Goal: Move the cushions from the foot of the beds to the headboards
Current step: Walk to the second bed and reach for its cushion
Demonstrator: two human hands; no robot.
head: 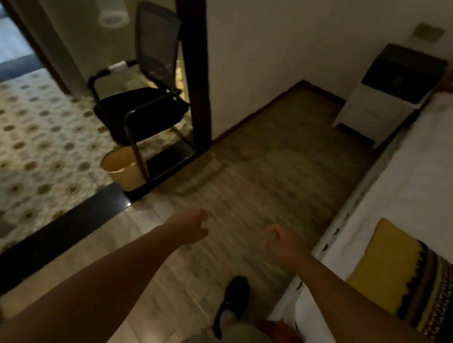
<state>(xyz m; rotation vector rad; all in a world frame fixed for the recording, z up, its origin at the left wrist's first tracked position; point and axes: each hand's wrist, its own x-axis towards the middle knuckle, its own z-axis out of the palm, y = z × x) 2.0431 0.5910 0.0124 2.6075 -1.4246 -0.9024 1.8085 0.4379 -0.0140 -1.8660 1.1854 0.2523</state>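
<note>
I stand on a wooden floor (260, 168) beside the white bed (419, 170). My left hand (190, 227) and right hand (284, 243) hang loosely curled, empty. The yellow patterned cushion (409, 286) lies on the bed's near end.

A yellow patterned woven cushion (412, 283) lay on the white-sheeted bed (427, 167) at right. A white bedside cabinet (377, 111) stood beyond the bed against the wall. At left, a black mesh-backed chair (145, 97) stood behind a tan round wastebasket (122, 169).
</note>
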